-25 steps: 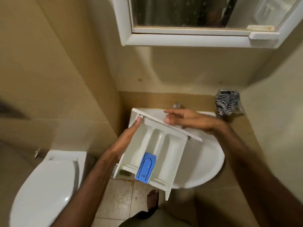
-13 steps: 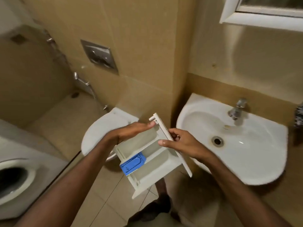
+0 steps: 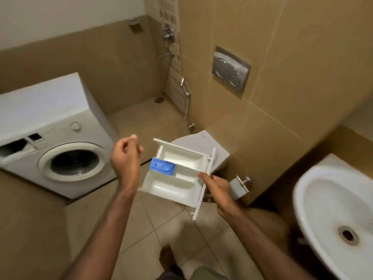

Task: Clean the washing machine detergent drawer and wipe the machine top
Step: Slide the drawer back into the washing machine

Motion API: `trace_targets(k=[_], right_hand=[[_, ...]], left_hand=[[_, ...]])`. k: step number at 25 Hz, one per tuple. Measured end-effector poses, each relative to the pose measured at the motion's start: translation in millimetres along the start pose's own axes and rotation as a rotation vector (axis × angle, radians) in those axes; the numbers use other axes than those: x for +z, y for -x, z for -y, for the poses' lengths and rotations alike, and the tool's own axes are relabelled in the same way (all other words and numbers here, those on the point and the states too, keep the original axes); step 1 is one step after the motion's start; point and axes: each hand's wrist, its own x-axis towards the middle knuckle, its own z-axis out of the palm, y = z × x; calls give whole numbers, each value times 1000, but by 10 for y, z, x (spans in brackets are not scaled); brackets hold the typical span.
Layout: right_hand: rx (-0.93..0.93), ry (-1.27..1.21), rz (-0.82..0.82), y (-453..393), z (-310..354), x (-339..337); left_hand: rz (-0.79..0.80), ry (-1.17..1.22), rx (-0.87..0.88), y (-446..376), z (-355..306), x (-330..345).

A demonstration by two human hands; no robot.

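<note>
The white detergent drawer [image 3: 177, 178] with a blue insert [image 3: 162, 166] hangs in the air at centre, its compartments facing up. My right hand [image 3: 217, 185] grips its front panel at the right end. Just left of the drawer, my left hand [image 3: 126, 158] is off it, with the fingers curled loosely and nothing in them. The white front-loading washing machine [image 3: 60, 142] stands at the left, its top [image 3: 40, 102] bare and its drawer slot [image 3: 13, 146] a dark opening at the upper left of the front.
A white sink [image 3: 323, 199] is at the right. The toilet [image 3: 201, 142] sits behind the drawer, with a flush plate [image 3: 231, 70] on the wall above and a spray hose [image 3: 186, 102] beside it. My bare foot [image 3: 167, 257] rests on the tiled floor.
The view has swung left from the sink to the washing machine. My left hand has let go of the drawer; the right hand alone holds it now.
</note>
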Motion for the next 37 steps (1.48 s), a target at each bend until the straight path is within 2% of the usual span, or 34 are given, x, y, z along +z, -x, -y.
trace_targets(k=[1, 3, 5, 7, 9, 12, 14, 16, 19, 21, 23, 28, 33, 37], right_hand=[[31, -24, -10, -108, 5, 259], [100, -90, -10, -301, 21, 781], [177, -165, 5, -495, 41, 1347], [240, -217, 29, -658, 67, 1870], [291, -189, 62, -791, 88, 2385], [294, -158, 67, -912, 100, 3159], [287, -168, 81, -955, 67, 3583], [337, -140, 163, -995, 17, 3961], [432, -71, 303, -990, 27, 4398], [462, -33, 330, -980, 50, 4711], [475, 8, 344, -982, 40, 5009], [529, 160, 468, -1180, -17, 5789], [583, 520, 720, -1562, 72, 6471], [557, 787, 892, -1901, 251, 6794]], left_hand=[[-125, 28, -46, -69, 128, -261], [-278, 46, -169, -185, 456, -749], [-392, 44, -301, -286, 797, -1168], [-436, -9, -484, -320, 1075, -1438], [-364, -73, -657, -349, 1230, -1616], [-23, -74, -819, -619, 1279, -1776], [180, 20, -842, -899, 1242, -1826], [227, 164, -885, -1203, 1168, -1835], [12, 320, -944, -1640, 1139, -1848], [-174, 398, -936, -1924, 1230, -1936], [-291, 458, -916, -2155, 1308, -2057], [-439, 445, -801, -2772, 1482, -2513], [-545, 508, -775, -3425, 1654, -3121], [-668, 516, -758, -3821, 1874, -3627]])
